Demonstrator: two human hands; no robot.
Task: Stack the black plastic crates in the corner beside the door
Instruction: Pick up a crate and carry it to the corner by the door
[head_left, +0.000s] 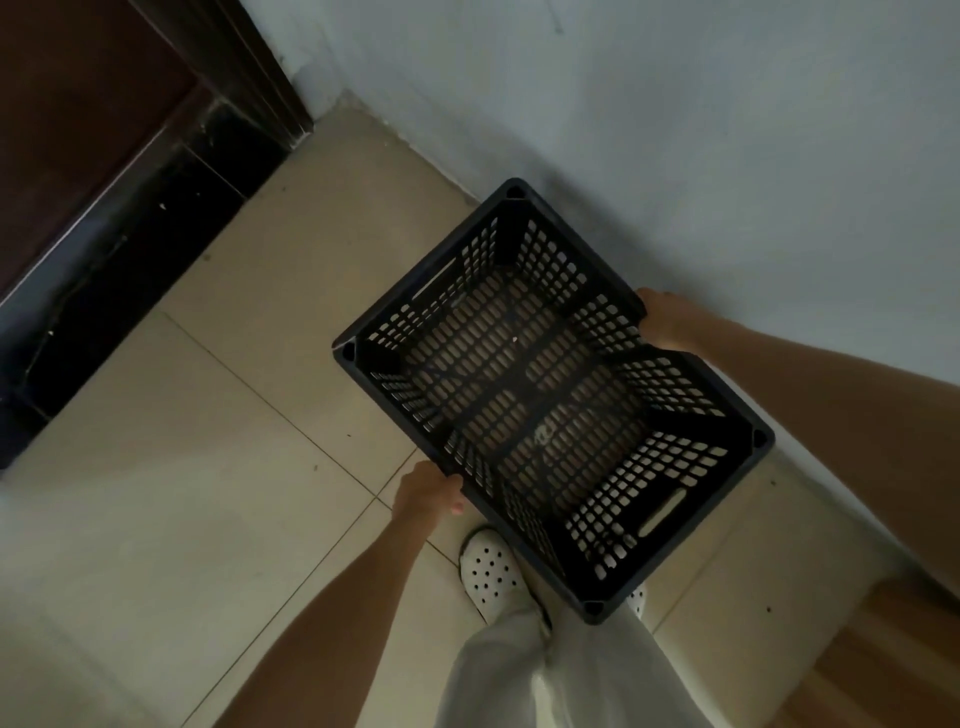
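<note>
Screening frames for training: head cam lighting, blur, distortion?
Head view: dim, bluish cast, door nearly black; crate mesh fairly sharp, forearms and trousers softer at the edges; wide-angle bending of the floor tiles; soft shadow on the wall behind the crate; no glare.

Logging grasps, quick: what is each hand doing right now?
Left hand: closed on the rim of the black crate.
Right hand: closed on the opposite rim.
</note>
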